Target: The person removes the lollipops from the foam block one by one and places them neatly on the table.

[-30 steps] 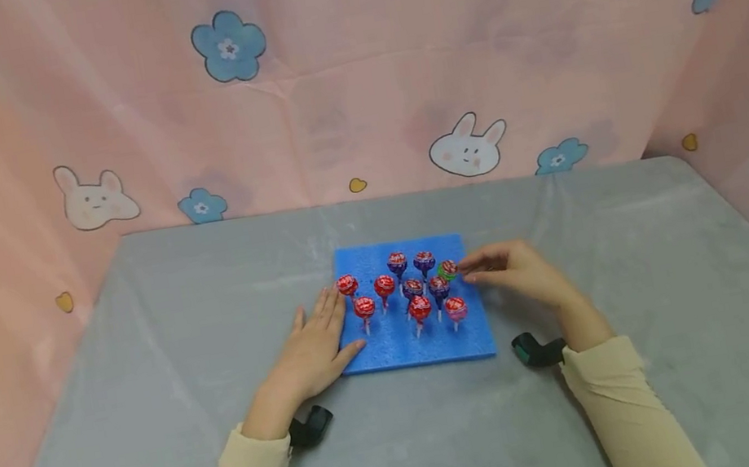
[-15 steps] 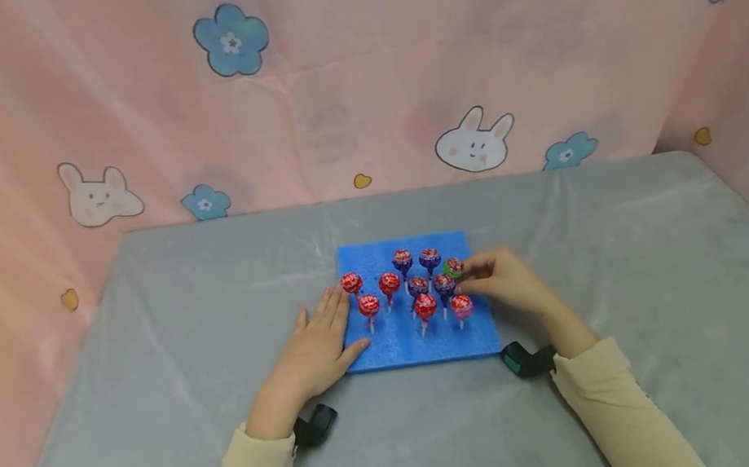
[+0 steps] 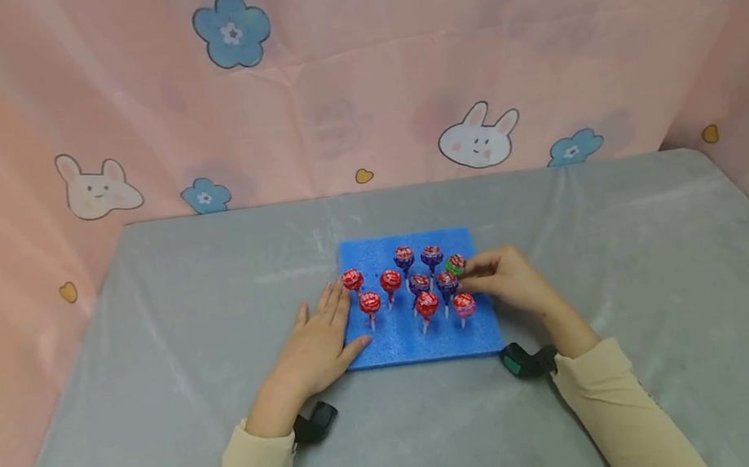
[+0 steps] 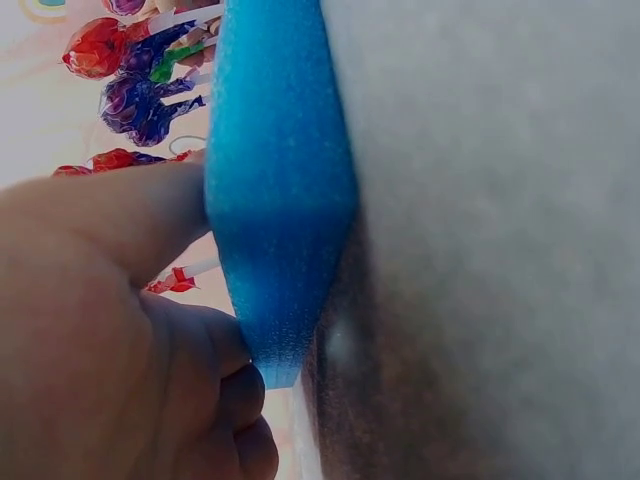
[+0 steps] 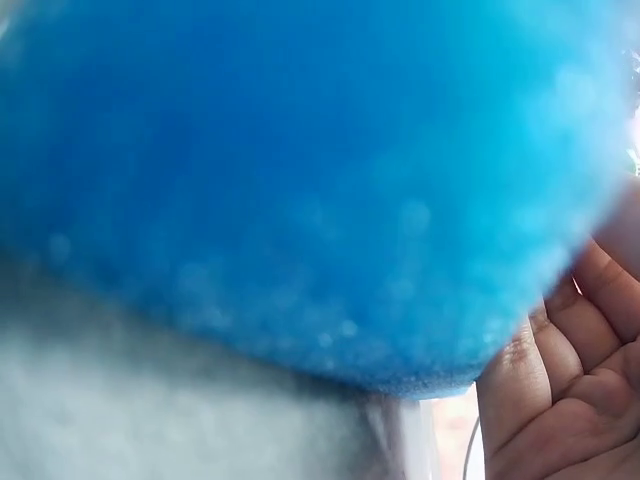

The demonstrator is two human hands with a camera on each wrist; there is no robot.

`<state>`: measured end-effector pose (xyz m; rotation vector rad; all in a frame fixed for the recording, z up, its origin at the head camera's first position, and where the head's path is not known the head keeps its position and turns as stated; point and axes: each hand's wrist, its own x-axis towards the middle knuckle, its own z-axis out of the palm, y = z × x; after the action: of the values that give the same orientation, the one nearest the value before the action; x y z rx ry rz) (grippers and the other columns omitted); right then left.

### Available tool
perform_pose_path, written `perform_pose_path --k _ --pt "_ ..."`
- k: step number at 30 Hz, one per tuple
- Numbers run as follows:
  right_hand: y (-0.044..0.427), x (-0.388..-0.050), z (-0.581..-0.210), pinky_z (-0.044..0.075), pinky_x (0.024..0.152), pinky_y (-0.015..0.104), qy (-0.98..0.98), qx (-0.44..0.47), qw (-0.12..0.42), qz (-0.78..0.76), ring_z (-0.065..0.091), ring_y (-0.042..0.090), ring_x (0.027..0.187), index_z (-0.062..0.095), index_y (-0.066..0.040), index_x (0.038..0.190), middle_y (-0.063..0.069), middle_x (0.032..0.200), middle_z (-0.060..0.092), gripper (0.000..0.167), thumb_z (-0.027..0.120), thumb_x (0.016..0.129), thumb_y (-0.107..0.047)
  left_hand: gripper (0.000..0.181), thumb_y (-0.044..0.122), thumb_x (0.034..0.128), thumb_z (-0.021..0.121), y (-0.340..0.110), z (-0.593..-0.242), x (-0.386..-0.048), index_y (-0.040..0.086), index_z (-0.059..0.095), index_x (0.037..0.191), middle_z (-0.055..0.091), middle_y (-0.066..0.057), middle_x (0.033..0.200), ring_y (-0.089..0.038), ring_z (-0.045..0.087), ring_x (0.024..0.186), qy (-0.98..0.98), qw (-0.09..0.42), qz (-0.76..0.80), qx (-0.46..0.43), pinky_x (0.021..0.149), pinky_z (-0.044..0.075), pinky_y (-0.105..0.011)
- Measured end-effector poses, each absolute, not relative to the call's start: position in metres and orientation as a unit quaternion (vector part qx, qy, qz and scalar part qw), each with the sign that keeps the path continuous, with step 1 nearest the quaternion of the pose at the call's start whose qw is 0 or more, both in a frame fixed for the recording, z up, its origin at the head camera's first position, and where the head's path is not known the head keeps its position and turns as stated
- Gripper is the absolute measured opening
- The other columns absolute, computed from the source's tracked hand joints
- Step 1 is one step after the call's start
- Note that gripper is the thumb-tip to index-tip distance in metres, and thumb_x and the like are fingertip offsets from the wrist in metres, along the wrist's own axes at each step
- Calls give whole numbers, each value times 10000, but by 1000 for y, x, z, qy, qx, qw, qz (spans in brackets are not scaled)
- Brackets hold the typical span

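Note:
Several wrapped lollipops stand upright by their sticks in a blue foam board (image 3: 394,350) on the table. My left hand (image 3: 312,351) rests at the board's left edge, thumb on the top surface, fingers straight beside a red lollipop (image 3: 352,279). Across the board, my right hand (image 3: 512,282) pinches the green-and-red lollipop (image 3: 456,264) low down, below its wrapped head. The fingertips are partly hidden behind a purple lollipop (image 3: 447,282). In the left wrist view, the green wrapper (image 4: 176,62) shows among the other lollipops. Board foam fills most of the right wrist view.
A pink lollipop (image 3: 464,304) stands just in front of my right fingers. More red and purple ones crowd the board's middle. Grey cloth covers the table (image 3: 411,450), and a pink patterned curtain (image 3: 332,67) hangs behind it.
My right hand has moved left from beside the board, and its fingers have closed on the green lollipop. The left hand stays in place. The head view has shifted slightly.

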<state>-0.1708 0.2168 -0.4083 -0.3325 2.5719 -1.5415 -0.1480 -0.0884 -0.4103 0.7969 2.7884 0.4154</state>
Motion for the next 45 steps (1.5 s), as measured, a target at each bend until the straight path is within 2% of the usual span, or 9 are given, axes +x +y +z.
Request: perform_pose_path --k 19,25,30,38,45 --pt "212 -175 -406 509 648 217 832 -107 52 -542 615 71 700 670 134 909 161 840 683 122 664 824 48 770 471 969 448 -93 -406 -150 -12 153 1491 56 -134 1567 -283 30 1434 948 102 140 266 1115 46 -538" --pt "210 -177 -410 481 595 218 827 -111 48 -549 571 71 648 670 131 888 116 794 680 99 662 824 56 775 464 965 459 -95 -404 -149 -17 152 1489 61 -139 1566 -292 36 1433 948 103 147 263 1112 45 -546" --pt "210 -176 -411 499 622 211 818 -115 47 -561 603 56 671 659 141 900 71 795 686 109 657 824 64 768 464 967 455 -95 -405 -150 -12 156 1490 58 -132 1567 -287 37 1433 948 100 145 265 1113 47 -544" --pt "213 -172 -414 503 641 204 812 -114 46 -570 613 48 690 646 155 907 128 824 685 112 649 826 78 769 470 964 458 -91 -408 -148 -13 169 1489 68 -135 1567 -292 47 1432 946 102 142 271 1110 61 -551" --pt "213 -170 -415 506 654 204 818 -97 43 -565 619 48 710 648 141 914 89 834 688 113 648 829 66 767 469 962 465 -89 -410 -147 -18 187 1485 88 -137 1565 -287 57 1432 947 96 144 270 1113 69 -545"
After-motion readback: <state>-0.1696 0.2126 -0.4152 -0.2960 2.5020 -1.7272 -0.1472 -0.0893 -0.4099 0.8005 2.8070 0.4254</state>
